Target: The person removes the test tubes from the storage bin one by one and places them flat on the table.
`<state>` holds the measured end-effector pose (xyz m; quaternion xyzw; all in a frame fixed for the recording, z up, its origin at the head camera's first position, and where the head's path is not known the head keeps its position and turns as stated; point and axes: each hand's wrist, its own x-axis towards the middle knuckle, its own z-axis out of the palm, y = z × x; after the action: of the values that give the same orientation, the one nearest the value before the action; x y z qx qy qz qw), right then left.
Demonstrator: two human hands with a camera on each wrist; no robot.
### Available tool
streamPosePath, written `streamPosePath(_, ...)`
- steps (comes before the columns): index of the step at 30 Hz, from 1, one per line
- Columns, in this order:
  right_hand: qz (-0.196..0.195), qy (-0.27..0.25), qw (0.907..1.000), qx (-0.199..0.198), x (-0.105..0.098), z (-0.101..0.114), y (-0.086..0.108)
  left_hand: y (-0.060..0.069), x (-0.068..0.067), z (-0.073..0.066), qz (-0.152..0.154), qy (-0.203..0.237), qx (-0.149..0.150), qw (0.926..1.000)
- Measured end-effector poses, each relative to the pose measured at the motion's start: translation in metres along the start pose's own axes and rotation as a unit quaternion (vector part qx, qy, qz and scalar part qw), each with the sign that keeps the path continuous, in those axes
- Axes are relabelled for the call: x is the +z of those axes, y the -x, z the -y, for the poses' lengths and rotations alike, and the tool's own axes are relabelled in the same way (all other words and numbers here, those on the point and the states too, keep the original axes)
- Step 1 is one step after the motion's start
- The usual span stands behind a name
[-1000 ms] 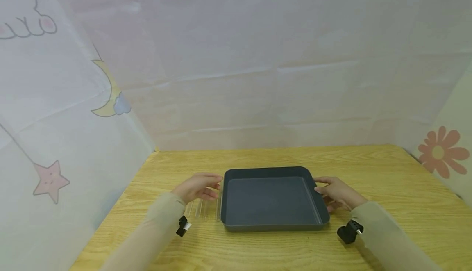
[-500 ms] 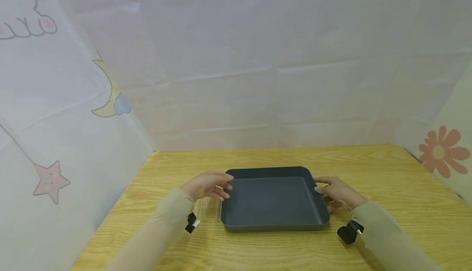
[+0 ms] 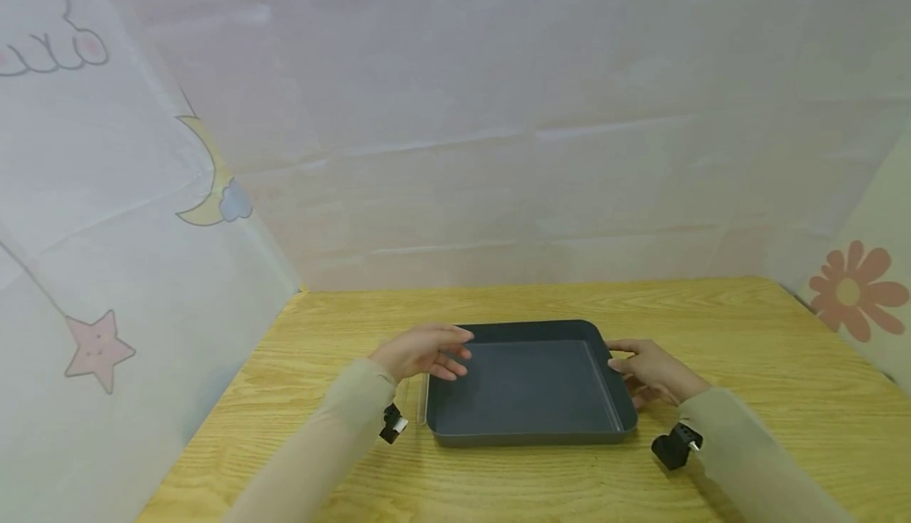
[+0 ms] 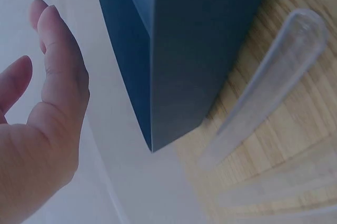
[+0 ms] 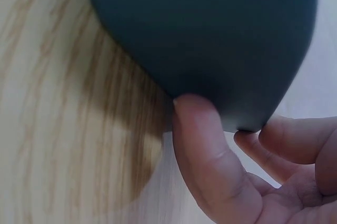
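A dark grey rectangular baking tray [image 3: 527,388] sits on the wooden table, with nothing visible inside. My left hand [image 3: 427,351] hovers over its left rim, fingers loosely bent and holding nothing; in the left wrist view that hand [image 4: 50,124] is apart from the tray [image 4: 195,39]. At the opposite side, my right hand [image 3: 655,373] holds the tray's right wall. The right wrist view has curled fingertips [image 5: 197,113] against the outer wall, one low down and others by the rim. Clear round-ended tubes [image 4: 263,87] lie just left of the tray, partly hidden by my left arm in the head view.
The wooden table [image 3: 512,483] extends around the tray. Pale printed sheets [image 3: 534,151] hang behind it and at both sides. A small black device [image 3: 394,423] is worn on the left wrist, another black device [image 3: 672,448] on the right.
My left hand has moved right, from beside the tray to over its left rim, and its arm now covers more of the clear tubes. The right hand and tray stay practically still.
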<state>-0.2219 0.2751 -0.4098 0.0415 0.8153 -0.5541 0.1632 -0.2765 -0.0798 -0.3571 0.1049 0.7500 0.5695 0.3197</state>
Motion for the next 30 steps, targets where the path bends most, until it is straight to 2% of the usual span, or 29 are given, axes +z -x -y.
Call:
streamPosePath(11,0.003,-0.005,1.0,0.0,0.0,0.001,0.001,-0.017,0.015,-0.012,0.027,0.006,-0.006,0.9996)
streamPosePath(19,-0.008,0.01,0.9999,0.007,0.002,0.004,0.0,-0.026,0.025,-0.018,0.026,0.014,-0.006,0.9995)
streamPosePath(30,-0.008,-0.007,0.9999,0.008,-0.003,0.002,-0.001,-0.04,0.038,-0.023,0.027,0.009,-0.009,0.9995)
